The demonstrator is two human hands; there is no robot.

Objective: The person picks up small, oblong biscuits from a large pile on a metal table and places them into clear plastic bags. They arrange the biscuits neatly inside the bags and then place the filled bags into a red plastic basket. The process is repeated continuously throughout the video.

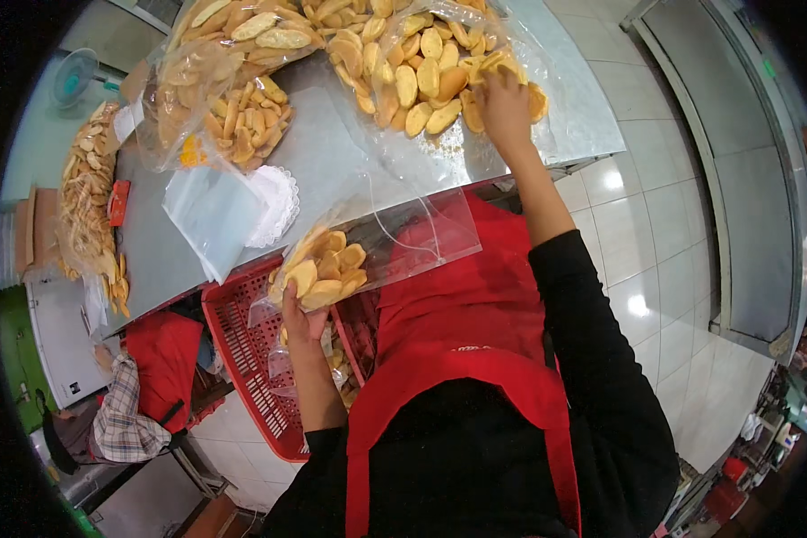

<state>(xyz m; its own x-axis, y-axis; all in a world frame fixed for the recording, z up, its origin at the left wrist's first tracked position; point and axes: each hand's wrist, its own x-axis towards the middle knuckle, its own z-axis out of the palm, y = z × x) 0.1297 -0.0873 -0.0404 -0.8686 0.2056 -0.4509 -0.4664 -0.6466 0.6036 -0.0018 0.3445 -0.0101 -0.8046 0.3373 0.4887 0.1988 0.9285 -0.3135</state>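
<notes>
My left hand [302, 316] holds a clear plastic bag [410, 232] from below, at its end that is partly filled with oval bread or rusk slices [323, 269]. The bag's empty end stretches right across the red apron. At the upper right, my right hand [504, 101] rests with bent fingers on slices at the edge of a large pile [430, 74] in and around a big clear bag; whether it grips one cannot be told. More slices [249, 128] fill another large clear bag at the upper left. Flat clear bags [212, 212] lie beside white lacy paper doilies [274, 205].
A red plastic basket [242, 356] with filled bags stands under my left forearm. On the metal table [155, 249] are a red object [118, 203] and a long bag of slices [87, 181]. A co-worker in a plaid sleeve [128, 417] is at the lower left.
</notes>
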